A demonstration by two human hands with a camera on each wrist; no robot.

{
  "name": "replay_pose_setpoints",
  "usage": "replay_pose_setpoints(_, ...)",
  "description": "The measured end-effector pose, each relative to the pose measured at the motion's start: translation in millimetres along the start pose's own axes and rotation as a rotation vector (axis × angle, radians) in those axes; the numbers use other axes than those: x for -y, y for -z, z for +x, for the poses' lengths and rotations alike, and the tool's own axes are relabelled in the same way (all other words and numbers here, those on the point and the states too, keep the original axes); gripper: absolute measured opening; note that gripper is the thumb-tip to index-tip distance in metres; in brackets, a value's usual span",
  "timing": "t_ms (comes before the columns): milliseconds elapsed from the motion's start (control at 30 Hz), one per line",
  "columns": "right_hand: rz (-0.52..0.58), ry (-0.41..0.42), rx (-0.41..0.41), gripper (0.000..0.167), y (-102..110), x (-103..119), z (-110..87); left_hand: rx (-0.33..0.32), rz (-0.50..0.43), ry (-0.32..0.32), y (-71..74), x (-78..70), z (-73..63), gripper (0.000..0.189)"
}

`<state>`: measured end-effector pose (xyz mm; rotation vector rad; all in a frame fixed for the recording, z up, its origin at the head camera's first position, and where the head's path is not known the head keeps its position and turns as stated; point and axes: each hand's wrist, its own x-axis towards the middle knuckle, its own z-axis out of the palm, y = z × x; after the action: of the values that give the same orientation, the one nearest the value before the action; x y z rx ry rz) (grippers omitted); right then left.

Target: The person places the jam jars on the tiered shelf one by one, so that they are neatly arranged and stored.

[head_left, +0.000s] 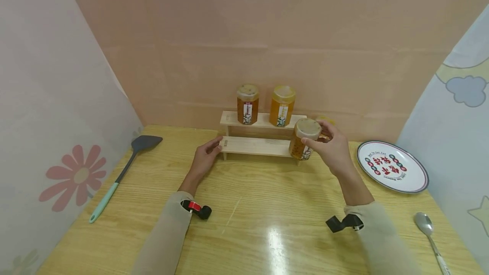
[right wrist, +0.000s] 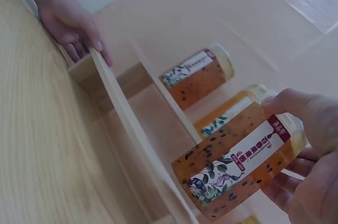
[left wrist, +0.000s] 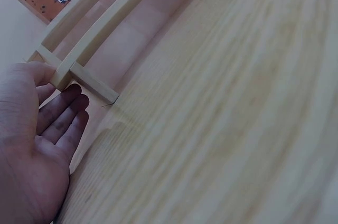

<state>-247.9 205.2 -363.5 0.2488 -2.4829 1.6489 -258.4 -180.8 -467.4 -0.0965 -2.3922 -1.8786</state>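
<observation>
My right hand (head_left: pixel 336 152) grips a jar (right wrist: pixel 232 163) of amber jam with dark seeds and a white label, thumb and fingers round its lid end. In the head view that jar overlaps the right end of the lower board of a two-step wooden rack (head_left: pixel 256 145). At the rack's other end, my left hand (head_left: pixel 203 158) holds the tip of the lower board, thumb side above and the other fingers below it. On the upper board stand a darker seeded jar (head_left: pixel 247 107) and a yellow-orange jar (head_left: pixel 282 107), both upright.
A patterned oval plate (head_left: pixel 393 166) lies on the right, with a metal spoon (head_left: pixel 425 224) nearer me. To the left lies a dark spatula (head_left: pixel 145 142) with a mint handle. Something yellow (head_left: pixel 327 119) shows partly behind my right hand. A cloth wall rises behind the rack.
</observation>
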Motion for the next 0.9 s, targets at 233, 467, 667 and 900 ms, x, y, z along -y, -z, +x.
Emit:
replay_pose_setpoints(233,0.047,-0.009,0.064,0.073,-28.6,-3.2,3.0,0.0,0.002,0.001,-0.9,4.0,1.1,0.043)
replay_pose_setpoints(467,0.078,-0.009,0.087,0.071,-51.3,1.2,9.3,-0.025,-0.017,-0.027,-0.5,22.7,9.0,0.042)
replay_pose_setpoints(667,0.074,-0.015,0.103,0.072,-67.1,6.8,13.7,-0.038,-0.009,-0.05,-0.2,21.7,7.5,0.04)
replay_pose_setpoints(900,0.078,-0.011,0.096,0.073,-82.7,10.4,19.3,-0.038,0.022,-0.059,-1.8,22.2,8.8,0.04)
